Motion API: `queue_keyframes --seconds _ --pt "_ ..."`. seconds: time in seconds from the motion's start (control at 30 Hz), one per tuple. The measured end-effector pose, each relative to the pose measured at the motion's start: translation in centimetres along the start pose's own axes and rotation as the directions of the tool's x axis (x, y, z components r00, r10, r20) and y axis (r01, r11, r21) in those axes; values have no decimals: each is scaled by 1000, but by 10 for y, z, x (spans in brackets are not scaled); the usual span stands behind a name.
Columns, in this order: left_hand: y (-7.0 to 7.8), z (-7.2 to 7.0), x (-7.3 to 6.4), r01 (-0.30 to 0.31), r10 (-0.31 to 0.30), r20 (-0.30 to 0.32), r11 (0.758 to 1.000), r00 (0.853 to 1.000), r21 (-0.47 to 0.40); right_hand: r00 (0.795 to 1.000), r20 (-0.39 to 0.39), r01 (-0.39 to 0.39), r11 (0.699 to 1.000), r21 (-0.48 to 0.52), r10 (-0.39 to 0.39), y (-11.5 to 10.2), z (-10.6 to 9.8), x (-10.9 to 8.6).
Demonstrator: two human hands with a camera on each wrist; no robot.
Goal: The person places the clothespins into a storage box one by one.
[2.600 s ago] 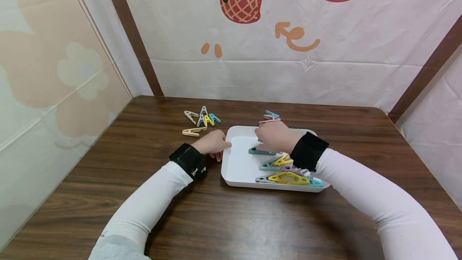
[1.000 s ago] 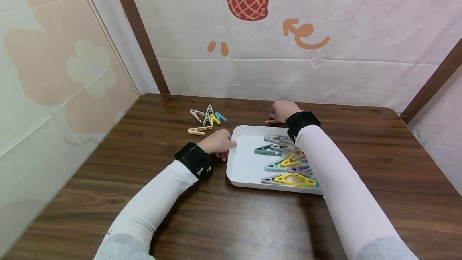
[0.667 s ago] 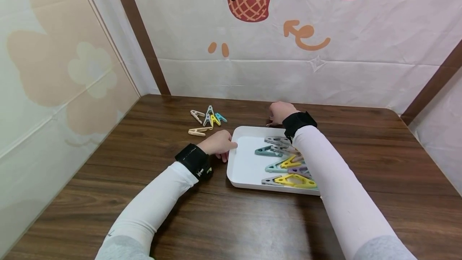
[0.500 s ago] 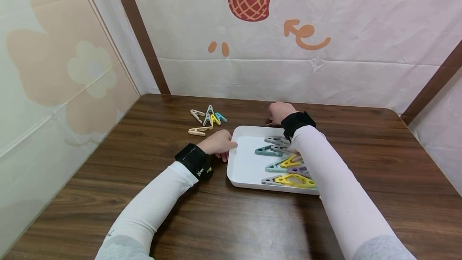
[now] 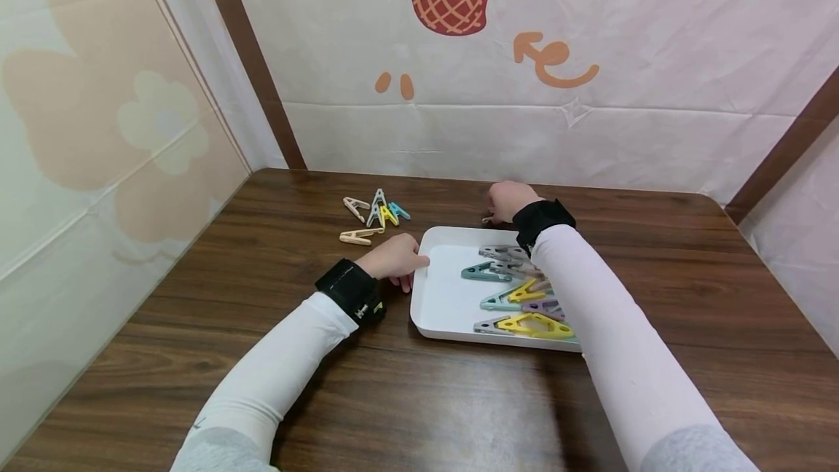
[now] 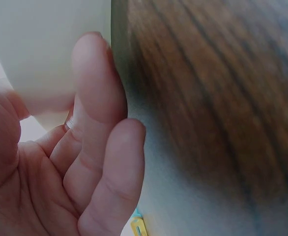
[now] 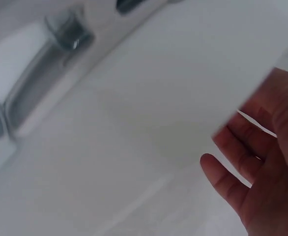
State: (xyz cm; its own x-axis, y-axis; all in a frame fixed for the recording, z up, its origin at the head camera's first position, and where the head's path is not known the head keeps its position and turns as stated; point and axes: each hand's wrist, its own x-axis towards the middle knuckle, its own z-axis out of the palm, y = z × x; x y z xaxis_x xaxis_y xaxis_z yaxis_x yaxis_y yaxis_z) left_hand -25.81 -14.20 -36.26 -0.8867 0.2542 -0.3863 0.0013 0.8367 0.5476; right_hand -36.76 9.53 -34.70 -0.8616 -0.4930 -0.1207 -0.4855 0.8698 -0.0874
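A white tray lies on the table with several clothespins in it: a dark green clothespin, a yellow clothespin and others in grey, teal and purple. My left hand pinches the tray's left rim, thumb over the edge; the left wrist view shows the fingers outside the wall. Behind the far rim, my right hand is down at the table, over the spot where clothespins lay earlier. In the right wrist view a grey clothespin shows, and the tray partly hides the bent fingers; I cannot tell what they hold.
Left of the tray's far corner, several small clothespins lie together, among them a cream clothespin, a yellow clothespin and a blue clothespin. The brown wooden table ends at a printed white cloth behind.
My right hand has moved from above the tray's clothespins to the table behind its far rim, then stays there almost still. The left hand keeps its hold on the rim.
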Motion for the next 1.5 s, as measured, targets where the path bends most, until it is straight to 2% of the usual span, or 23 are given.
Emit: queue_keyframes --seconds 0.13,0.33,0.5,0.63,0.87,1.1,1.27,1.37,1.5 --pt "0 -1 -2 -5 5 -4 1000 1000 1 1000 -22 10 999 31 -9 3 -10 -4" --pt "0 -4 -5 -8 8 -7 1000 1000 4 995 -66 76 997 20 -75 0 -36 -15" --pt "-1 -3 -4 -8 8 4 1000 1000 -3 989 -76 134 990 42 -130 -11 -57 -33" --pt "-1 -2 -2 -6 6 6 1000 1000 -6 980 -82 184 982 44 -180 -22 -63 -51" --pt "1 -2 -1 -27 27 5 1000 1000 0 968 27 247 967 69 -249 -47 -54 -77" --pt "2 -1 1 -22 22 4 1000 1000 3 921 148 355 932 69 -361 -74 -35 -95" --pt "2 0 2 -18 18 -4 1000 1000 6 895 190 398 914 74 -405 -85 -22 -99" --pt "2 1 1 -17 17 -8 1000 1000 13 890 197 407 911 64 -411 -87 -15 -100" --pt "3 2 -1 -19 19 -9 1000 1000 20 897 206 395 918 24 -391 -88 -9 -100"
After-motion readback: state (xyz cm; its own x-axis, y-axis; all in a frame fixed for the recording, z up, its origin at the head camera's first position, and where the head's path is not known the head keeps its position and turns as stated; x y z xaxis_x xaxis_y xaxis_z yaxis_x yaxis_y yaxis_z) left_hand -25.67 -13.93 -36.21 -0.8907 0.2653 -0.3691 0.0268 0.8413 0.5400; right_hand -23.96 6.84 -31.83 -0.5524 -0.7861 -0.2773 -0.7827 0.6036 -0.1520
